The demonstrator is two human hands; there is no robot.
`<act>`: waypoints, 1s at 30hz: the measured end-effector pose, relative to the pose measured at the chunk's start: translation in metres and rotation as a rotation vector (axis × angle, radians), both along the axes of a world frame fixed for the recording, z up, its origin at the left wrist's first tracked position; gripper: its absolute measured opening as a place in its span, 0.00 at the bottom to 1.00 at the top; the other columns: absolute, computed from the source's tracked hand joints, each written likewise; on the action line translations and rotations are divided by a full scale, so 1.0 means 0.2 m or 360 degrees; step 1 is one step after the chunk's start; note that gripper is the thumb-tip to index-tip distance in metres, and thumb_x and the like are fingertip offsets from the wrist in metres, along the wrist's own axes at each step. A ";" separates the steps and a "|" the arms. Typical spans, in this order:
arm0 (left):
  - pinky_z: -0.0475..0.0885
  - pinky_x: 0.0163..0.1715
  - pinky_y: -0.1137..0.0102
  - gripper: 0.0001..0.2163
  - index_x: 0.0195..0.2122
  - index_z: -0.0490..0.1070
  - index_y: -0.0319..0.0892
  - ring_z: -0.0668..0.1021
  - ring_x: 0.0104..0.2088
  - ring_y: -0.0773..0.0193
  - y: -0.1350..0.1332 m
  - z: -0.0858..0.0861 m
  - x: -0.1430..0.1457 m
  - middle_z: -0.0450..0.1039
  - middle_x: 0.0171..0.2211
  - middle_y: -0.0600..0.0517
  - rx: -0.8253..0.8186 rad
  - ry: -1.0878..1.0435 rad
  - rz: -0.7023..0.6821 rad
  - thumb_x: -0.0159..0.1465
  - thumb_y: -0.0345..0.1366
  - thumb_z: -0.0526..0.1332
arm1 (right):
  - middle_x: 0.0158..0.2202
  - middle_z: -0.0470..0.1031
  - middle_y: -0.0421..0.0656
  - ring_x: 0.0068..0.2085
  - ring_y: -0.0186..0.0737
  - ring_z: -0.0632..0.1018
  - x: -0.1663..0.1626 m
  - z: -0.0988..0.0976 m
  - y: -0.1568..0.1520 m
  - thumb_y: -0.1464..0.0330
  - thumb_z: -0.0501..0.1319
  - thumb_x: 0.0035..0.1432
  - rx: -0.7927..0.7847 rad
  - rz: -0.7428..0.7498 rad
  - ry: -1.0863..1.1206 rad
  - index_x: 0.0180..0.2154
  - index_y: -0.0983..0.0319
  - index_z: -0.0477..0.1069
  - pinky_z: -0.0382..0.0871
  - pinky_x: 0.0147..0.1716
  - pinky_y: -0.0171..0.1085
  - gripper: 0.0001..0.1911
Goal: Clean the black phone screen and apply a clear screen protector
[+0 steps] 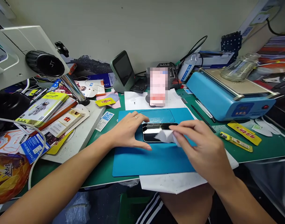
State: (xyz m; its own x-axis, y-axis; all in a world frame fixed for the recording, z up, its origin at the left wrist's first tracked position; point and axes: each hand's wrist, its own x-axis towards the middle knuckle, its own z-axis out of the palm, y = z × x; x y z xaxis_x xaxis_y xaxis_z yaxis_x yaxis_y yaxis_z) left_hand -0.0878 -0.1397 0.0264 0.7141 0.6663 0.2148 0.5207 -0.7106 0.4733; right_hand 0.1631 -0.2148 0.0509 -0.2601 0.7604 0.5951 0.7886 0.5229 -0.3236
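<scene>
A phone with a glossy black screen lies flat on a blue mat. My left hand is around the phone's left end, thumb and fingers apart, with nothing held in it. Over the right half of the screen, my right hand pinches a crumpled white wipe between thumb and fingers. The wipe hangs down onto or just above the glass; I cannot tell which. Part of the phone's right end is hidden by the wipe and the right hand.
Behind the mat stands a phone with a blurred screen beside a grey display device. A blue heating plate machine bearing a glass jar is at right. Left are a microscope arm and stacked boxes. A yellow cutter lies at right.
</scene>
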 end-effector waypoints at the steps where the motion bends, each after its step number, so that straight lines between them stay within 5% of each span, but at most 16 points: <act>1: 0.68 0.53 0.55 0.38 0.55 0.66 0.44 0.73 0.51 0.46 0.00 0.00 0.00 0.73 0.52 0.43 -0.0004 -0.0004 0.0004 0.52 0.66 0.68 | 0.40 0.79 0.46 0.42 0.50 0.81 0.00 0.04 0.02 0.69 0.59 0.67 0.0013 -0.0062 0.0047 0.47 0.52 0.79 0.79 0.40 0.48 0.12; 6: 0.67 0.53 0.55 0.38 0.55 0.66 0.44 0.73 0.51 0.46 0.00 -0.01 -0.01 0.73 0.51 0.43 0.0017 -0.0028 0.0003 0.52 0.66 0.67 | 0.40 0.79 0.47 0.43 0.50 0.80 -0.04 0.07 0.08 0.69 0.58 0.68 0.0229 -0.0143 0.0103 0.46 0.53 0.79 0.78 0.42 0.48 0.12; 11: 0.68 0.51 0.56 0.40 0.55 0.67 0.41 0.74 0.49 0.47 0.00 0.00 0.00 0.73 0.50 0.42 0.0043 -0.0027 -0.0003 0.50 0.67 0.68 | 0.43 0.81 0.47 0.45 0.46 0.80 -0.08 -0.08 0.01 0.73 0.57 0.68 -0.0190 0.0402 -0.0181 0.44 0.59 0.78 0.79 0.43 0.44 0.11; 16: 0.68 0.52 0.56 0.42 0.57 0.67 0.42 0.73 0.50 0.47 0.00 0.00 -0.01 0.73 0.51 0.42 0.0022 -0.0064 -0.0035 0.50 0.68 0.67 | 0.51 0.80 0.49 0.53 0.49 0.79 -0.10 -0.13 -0.05 0.70 0.57 0.69 -0.0243 0.0414 -0.0288 0.51 0.60 0.76 0.79 0.50 0.49 0.13; 24: 0.65 0.54 0.52 0.46 0.59 0.66 0.42 0.72 0.52 0.46 0.02 -0.03 -0.03 0.72 0.54 0.40 -0.0037 -0.0174 -0.0007 0.59 0.75 0.36 | 0.51 0.81 0.55 0.53 0.52 0.81 -0.16 -0.13 -0.10 0.68 0.58 0.69 -0.0032 0.0355 -0.0383 0.50 0.68 0.78 0.79 0.52 0.50 0.15; 30: 0.65 0.54 0.55 0.46 0.58 0.66 0.40 0.72 0.51 0.48 0.02 -0.05 -0.03 0.73 0.53 0.40 -0.0002 -0.0273 0.0022 0.62 0.72 0.31 | 0.53 0.80 0.56 0.55 0.55 0.80 -0.19 -0.16 -0.10 0.65 0.59 0.68 -0.0118 0.0365 -0.0420 0.49 0.69 0.78 0.77 0.55 0.51 0.16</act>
